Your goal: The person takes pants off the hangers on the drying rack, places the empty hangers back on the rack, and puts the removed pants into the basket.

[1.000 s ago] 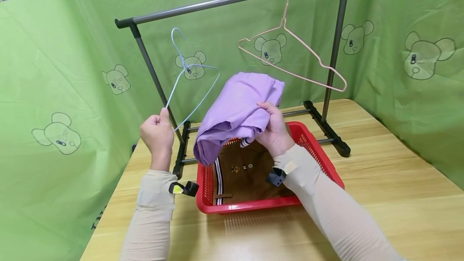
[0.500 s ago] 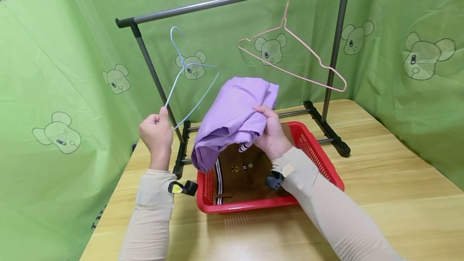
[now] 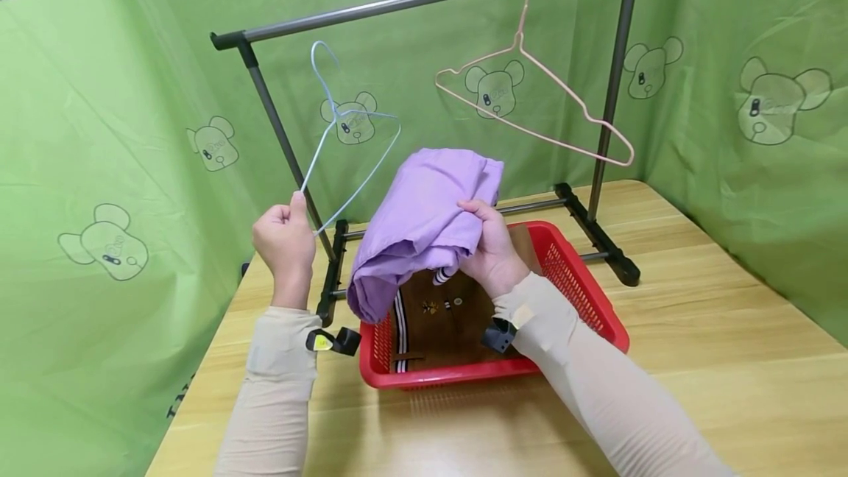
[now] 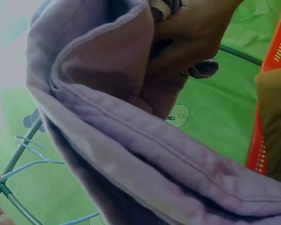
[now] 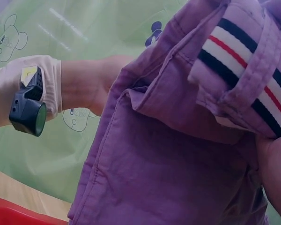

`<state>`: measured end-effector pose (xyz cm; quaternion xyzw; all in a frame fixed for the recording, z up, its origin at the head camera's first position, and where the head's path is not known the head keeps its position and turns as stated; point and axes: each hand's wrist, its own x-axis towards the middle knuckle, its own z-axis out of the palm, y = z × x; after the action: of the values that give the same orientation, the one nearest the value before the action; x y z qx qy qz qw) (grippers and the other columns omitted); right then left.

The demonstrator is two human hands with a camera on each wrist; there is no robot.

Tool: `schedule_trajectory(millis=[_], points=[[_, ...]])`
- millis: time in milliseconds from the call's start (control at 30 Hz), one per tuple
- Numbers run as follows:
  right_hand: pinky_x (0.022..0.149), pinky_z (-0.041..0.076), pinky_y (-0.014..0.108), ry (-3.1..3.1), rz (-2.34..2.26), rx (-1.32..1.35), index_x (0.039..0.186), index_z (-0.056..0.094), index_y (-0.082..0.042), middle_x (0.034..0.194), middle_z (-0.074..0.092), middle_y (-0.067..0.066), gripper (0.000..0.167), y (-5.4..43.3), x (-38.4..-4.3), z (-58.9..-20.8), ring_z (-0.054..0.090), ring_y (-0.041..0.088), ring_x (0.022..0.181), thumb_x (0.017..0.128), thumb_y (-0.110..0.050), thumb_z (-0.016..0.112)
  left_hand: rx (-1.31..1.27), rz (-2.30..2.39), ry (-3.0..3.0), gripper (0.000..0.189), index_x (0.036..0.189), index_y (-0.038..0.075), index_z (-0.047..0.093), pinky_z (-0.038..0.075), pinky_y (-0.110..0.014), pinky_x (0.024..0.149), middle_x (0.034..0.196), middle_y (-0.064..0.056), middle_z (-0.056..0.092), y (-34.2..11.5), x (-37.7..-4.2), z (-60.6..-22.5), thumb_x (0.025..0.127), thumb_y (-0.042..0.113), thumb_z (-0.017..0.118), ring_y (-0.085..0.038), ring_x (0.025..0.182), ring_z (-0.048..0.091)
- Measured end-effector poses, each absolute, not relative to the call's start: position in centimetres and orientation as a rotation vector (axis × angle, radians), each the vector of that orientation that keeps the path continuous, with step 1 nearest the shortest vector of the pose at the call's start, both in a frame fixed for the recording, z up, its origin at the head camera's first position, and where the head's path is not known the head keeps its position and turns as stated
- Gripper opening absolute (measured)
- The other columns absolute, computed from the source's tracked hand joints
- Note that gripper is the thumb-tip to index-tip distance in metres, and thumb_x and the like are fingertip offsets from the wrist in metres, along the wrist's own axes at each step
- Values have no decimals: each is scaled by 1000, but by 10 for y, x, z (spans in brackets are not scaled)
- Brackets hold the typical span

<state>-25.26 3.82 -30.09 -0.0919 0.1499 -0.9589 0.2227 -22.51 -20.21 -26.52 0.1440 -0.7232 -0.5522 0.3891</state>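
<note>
In the head view, my left hand (image 3: 285,241) grips a light-blue wire hanger (image 3: 319,153) by one lower corner, its hook pointing up. My right hand (image 3: 493,249) holds bunched purple shorts (image 3: 424,205) above the basket, thumb on top and the other fingers hidden under the cloth. Up close in the right wrist view, the shorts show a belt loop and a belt (image 5: 225,51) striped navy, white and red. Wide stitched hems (image 4: 178,159) fill much of the left wrist view. The hanger and shorts are apart in the head view.
Below the shorts sits a red plastic basket (image 3: 457,374) holding a brown garment (image 3: 477,322) with striped trim. Behind it stands a metal clothes rack (image 3: 411,2), with a pink hanger (image 3: 563,87) on its bar. Green curtains (image 3: 742,190) surround the wooden table (image 3: 715,300).
My right hand has lowered the purple shorts slightly and brought them a little to the left. The blue hanger in my left hand has risen slightly.
</note>
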Motion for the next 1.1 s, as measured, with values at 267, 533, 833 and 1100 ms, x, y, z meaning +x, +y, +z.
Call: schedule_trajectory(millis=[267,533,833,1100], points=[[79,45,27,417,-2648,-212,108,37,-10,96,53,4,79,38,-251,-306,56,17,84,47,-1,87,367,-1419,-1834,40,59,14,50,35,-23,50,57,2,47,-198,-223,-258,94,28,64,-13,54,42],[88,43,28,466,-2639,-202,114,38,-9,104,52,4,86,35,-249,-313,54,17,94,44,-3,89,366,-1428,-1821,39,60,14,49,37,-24,53,59,1,48,-198,-221,-255,94,27,63,-13,57,42],[89,44,29,547,-2622,-163,118,37,-10,111,49,4,92,35,-250,-319,53,17,98,43,-8,92,349,-1439,-1810,39,60,14,50,36,-23,52,60,2,49,-199,-221,-253,94,27,64,-12,57,43],[87,45,27,594,-2604,-147,118,37,-9,109,51,4,94,37,-249,-322,55,16,96,42,-9,93,336,-1439,-1799,39,60,14,50,38,-25,55,59,1,48,-198,-221,-252,94,26,64,-13,57,43]])
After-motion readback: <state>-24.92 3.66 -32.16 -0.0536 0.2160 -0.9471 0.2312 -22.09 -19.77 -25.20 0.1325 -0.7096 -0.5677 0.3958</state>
